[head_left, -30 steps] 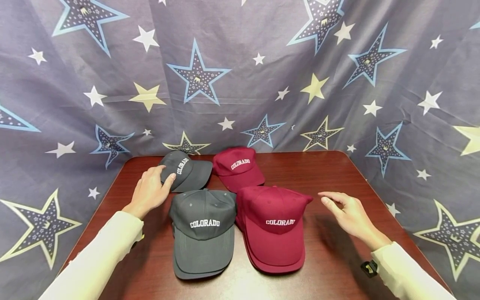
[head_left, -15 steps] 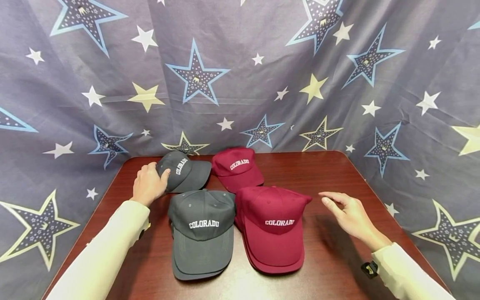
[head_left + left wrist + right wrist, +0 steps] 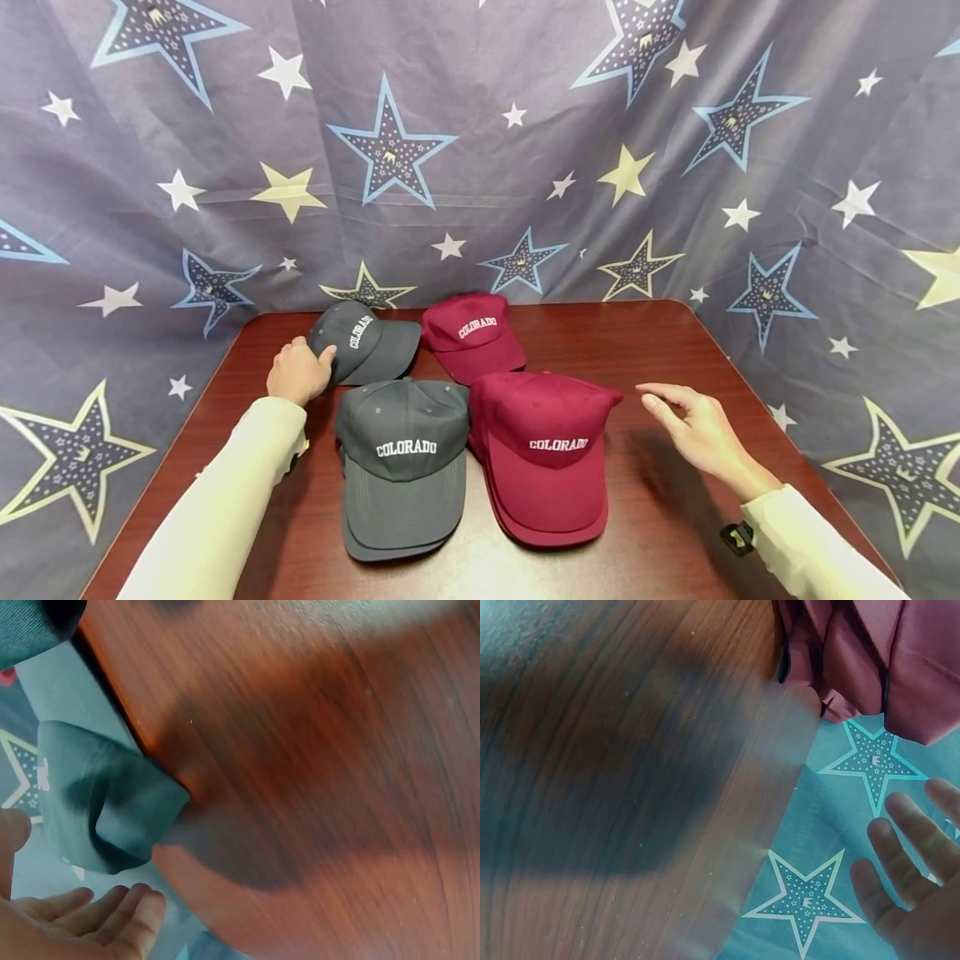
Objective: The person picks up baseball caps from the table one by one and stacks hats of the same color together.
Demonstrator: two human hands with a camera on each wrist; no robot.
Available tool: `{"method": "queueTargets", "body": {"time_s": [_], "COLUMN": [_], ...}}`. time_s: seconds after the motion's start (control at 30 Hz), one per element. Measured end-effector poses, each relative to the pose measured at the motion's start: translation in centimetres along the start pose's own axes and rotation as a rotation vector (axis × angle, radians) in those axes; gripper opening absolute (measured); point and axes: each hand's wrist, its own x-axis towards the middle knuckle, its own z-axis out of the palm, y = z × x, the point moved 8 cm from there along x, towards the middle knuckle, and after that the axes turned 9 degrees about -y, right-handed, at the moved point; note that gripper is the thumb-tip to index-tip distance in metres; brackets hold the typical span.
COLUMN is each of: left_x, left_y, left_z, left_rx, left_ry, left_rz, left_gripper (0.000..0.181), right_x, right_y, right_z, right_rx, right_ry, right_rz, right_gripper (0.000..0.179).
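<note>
At the back left of the table, a dark grey cap [image 3: 348,343] lettered COLORADO lies with its brim pointing right. My left hand [image 3: 297,372] is at its left side, thumb toward the front of the crown. In the left wrist view, the fingers [image 3: 139,915] are fairly straight beside the same cap [image 3: 109,799], and I cannot tell whether they touch it. To the right of the front maroon caps [image 3: 551,467], my right hand [image 3: 697,425] hovers with nothing in it. Its fingers [image 3: 892,859] look relaxed and spread in the right wrist view.
A maroon cap [image 3: 474,336] sits at the back middle, against the grey cap's brim. Nearer me, stacked grey caps [image 3: 405,467] stand left of the stacked maroon ones. A star-patterned curtain [image 3: 465,150] hangs behind the brown table [image 3: 622,342].
My left hand has shifted slightly left and lower, from over the back grey cap's front to its left side. That cap has barely moved in view. My right hand stays still.
</note>
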Motion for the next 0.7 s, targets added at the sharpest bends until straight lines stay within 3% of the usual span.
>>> {"method": "queueTargets", "body": {"time_s": [0.3,0.47,0.7], "left_x": [0.3,0.5,0.1], "left_y": [-0.9,-1.1,-0.6], "left_z": [1.6,2.0,1.5], "left_rx": [0.002,-0.050,-0.159], "left_ry": [-0.056,-0.073,-0.036], "left_rz": [-0.132,-0.190,-0.204], "left_gripper": [0.064,0.065,0.062], "right_x": [0.1,0.2,0.0], "right_y": [0.1,-0.1,0.2], "right_z": [0.2,0.0,0.0], "right_rx": [0.007,0.003,-0.002], "right_ry": [0.003,0.008,0.006], "right_rz": [-0.003,-0.004,0.006], "right_gripper": [0.024,0.024,0.025]}}
